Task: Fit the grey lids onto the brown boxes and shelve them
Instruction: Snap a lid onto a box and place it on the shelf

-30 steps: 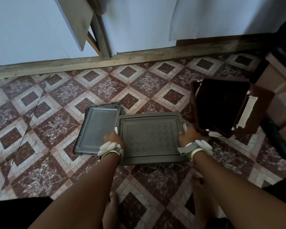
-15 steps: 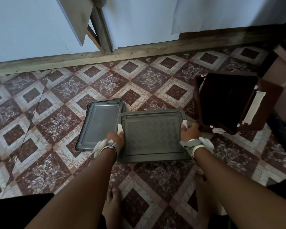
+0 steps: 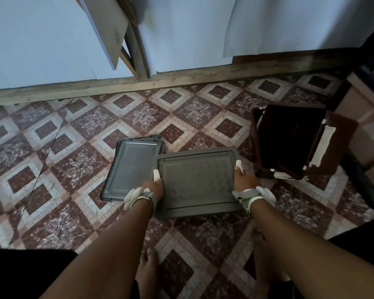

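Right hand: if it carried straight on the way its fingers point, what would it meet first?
The right hand points up-frame along the lidded box's edge, so probably its white clip first. Beyond that lies floor, though depth is unclear.

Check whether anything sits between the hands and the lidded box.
Nothing does. The left hand and right hand already grip the white clips at the sides of the lid. Spare lids lie left, open boxes right.

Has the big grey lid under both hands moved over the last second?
Cannot tell. The big grey lid keeps its overlap with the spare lid; only the camera seems to shift.
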{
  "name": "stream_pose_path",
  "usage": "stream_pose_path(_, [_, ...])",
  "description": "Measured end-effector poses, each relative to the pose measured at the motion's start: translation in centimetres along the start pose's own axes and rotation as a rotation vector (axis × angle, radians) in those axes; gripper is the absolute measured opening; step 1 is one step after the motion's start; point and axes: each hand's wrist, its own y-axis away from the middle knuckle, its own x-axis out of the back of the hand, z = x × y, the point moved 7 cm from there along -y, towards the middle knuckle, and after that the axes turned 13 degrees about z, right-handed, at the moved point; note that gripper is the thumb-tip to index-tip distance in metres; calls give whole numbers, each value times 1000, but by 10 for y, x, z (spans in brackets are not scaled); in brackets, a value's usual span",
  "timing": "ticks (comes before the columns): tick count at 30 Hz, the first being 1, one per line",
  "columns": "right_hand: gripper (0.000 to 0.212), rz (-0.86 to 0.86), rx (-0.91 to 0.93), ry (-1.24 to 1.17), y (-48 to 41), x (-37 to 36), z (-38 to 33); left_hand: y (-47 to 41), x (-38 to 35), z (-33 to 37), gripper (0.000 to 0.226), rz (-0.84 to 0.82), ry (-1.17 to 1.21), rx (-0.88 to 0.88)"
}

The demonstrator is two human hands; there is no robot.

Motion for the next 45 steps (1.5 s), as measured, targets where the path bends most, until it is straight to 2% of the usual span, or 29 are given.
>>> stream_pose_path(2, [55,20,14,-34,4,16,-15,6,9,-2,70,-24,55,5])
stream_pose_path(4, [46,22,69,-49,5,39,-40,17,32,9,63,-12,216,15])
stream_pose_path(7, [36,67,183,-110,3,85,-84,28,78,37,70,37,439,17])
stream_pose_path(12, [28,267,304,-331,13,187,-156,51,176,101,83,170,587,-181])
stream_pose_path(16, [31,417,301,-660,32,284,-202,78,259,156,78,284,751,-317])
stream_pose_path(20, [42,547,265,-939,58,358,-235,105,326,202,104,290,982,-373])
stream_pose_path(22, [49,569,223,-1056,72,379,-250,124,352,224,99,285,1075,-384])
stream_pose_path(24, [63,551,175,-1129,85,387,-262,153,371,242,79,306,1134,-409])
stream_pose_path(27, [77,399,180,-1209,105,394,-288,182,388,271,56,286,1224,-408])
stream_pose_path(29, [69,317,239,-1249,119,397,-305,196,395,291,54,231,1330,-414])
stream_pose_path(33, [62,211,361,-1369,147,396,-326,166,404,331,78,267,1390,-377])
stream_pose_path(34, [56,205,396,-1391,150,396,-330,161,406,341,77,264,1397,-381])
stream_pose_path(36, [32,202,431,-1425,152,403,-333,185,416,344,72,213,1397,-413])
stream_pose_path(38, [23,203,388,-1414,142,418,-335,223,433,342,62,182,1388,-506])
stream_pose_path(41, [15,179,363,-1410,125,447,-340,231,462,341,57,379,1247,-688])
stream_pose_path(45, [18,116,374,-1328,106,473,-346,225,474,351,58,292,1222,-840])
